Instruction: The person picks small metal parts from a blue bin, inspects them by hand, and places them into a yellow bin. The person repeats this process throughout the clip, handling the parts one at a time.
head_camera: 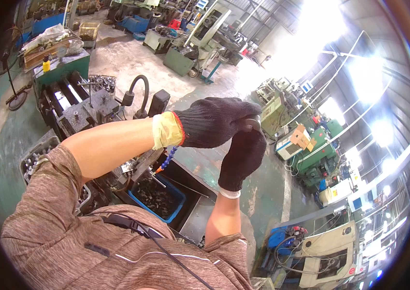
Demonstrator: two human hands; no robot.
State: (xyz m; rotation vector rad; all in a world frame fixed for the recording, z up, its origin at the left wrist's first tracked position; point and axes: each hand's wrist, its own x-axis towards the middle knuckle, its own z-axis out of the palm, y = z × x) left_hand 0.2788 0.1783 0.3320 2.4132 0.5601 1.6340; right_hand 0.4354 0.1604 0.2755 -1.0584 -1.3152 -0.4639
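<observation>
Both hands wear dark knit gloves and meet in front of me, raised over the floor. My left hand [219, 121], with a yellow cuff under its glove, reaches across from the left. My right hand [243, 157], its cuff whitish, comes up from below. Between their fingertips is a small, rounded grey metal part [254, 123], mostly covered by the fingers; its full shape is hidden. Beneath my left wrist are a blue segmented coolant hose [170, 156] with an orange nozzle and a blue-rimmed bin [180, 209] of small dark pieces.
A machine with a metal fixture [85, 110] stands at left, a black gooseneck [146, 90] rising beside it. A grey crate [23, 159] of metal parts is near my left elbow. Green machine tools [179, 61] stand farther off, and a cardboard box [301, 136] rests on equipment at right.
</observation>
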